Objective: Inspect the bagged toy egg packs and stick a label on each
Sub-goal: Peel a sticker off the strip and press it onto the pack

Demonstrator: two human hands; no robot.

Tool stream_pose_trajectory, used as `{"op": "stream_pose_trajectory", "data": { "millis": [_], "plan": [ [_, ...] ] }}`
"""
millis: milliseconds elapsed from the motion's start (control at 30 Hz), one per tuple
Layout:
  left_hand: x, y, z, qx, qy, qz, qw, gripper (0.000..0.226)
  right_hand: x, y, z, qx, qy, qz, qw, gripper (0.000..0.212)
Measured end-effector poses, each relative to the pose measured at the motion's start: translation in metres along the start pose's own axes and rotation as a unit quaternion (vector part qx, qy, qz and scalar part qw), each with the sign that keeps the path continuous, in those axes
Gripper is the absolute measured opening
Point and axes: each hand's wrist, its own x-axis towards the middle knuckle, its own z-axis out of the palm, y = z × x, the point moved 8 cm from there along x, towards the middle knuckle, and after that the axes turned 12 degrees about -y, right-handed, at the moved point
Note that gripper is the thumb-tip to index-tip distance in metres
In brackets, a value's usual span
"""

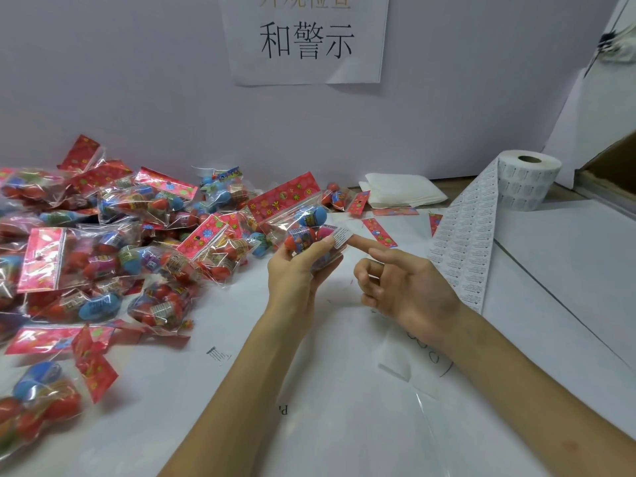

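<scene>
Gripping the egg pack [304, 232] above the table [344, 356] with the left hand [292, 273], long axis running up-left, right hand [409, 290] just beside, pressing the label [341, 237] onto its lower-right end with one straight finger.

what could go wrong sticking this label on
1. The label sits at the edge of the held pack, under the index fingertip of the right hand. On crinkled film over round eggs it may wrinkle or overhang.
2. The left hand grips only the pack's near end, so pressing could twist it.
3. The loose label strip lies beside the right forearm and could snag.
</scene>
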Motion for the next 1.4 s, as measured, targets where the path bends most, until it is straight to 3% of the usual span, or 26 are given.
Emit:
{"op": "stream_pose_trajectory", "data": {
  "millis": [167, 333, 467, 567, 667, 833, 1133, 1400],
  "plan": [
    [-0.002, 0.003, 0.000, 0.018, 0.011, 0.021, 1.000, 0.023, -0.001, -0.006, -0.001, -0.039, 0.005, -0.011, 0.999, 0.041],
    [-0.004, 0.007, 0.001, 0.038, 0.023, 0.044, 0.998, 0.020, -0.001, -0.017, -0.005, -0.209, 0.061, -0.047, 0.975, 0.037],
    [-0.002, 0.008, -0.007, 0.027, 0.042, 0.045, 0.998, 0.022, -0.009, -0.027, -0.018, -0.383, 0.164, -0.070, 0.906, 0.058],
    [0.003, 0.010, -0.009, 0.002, 0.023, 0.034, 0.999, 0.027, -0.017, -0.039, -0.030, -0.487, 0.229, -0.070, 0.840, 0.046],
    [0.003, 0.007, -0.002, 0.008, -0.012, 0.019, 1.000, 0.033, -0.019, -0.045, -0.032, -0.431, 0.224, -0.105, 0.867, 0.023],
    [0.000, -0.002, 0.014, 0.076, -0.066, 0.012, 0.995, 0.038, -0.019, -0.045, -0.024, -0.378, 0.211, -0.149, 0.889, 0.009],
    [-0.004, -0.005, 0.022, 0.137, -0.078, 0.007, 0.988, 0.031, -0.028, -0.057, -0.024, -0.401, 0.253, -0.190, 0.860, 0.010],
    [-0.008, -0.009, 0.027, 0.121, -0.101, -0.020, 0.987, 0.042, -0.024, -0.054, -0.029, -0.392, 0.245, -0.149, 0.874, 0.010]
  ]
}}
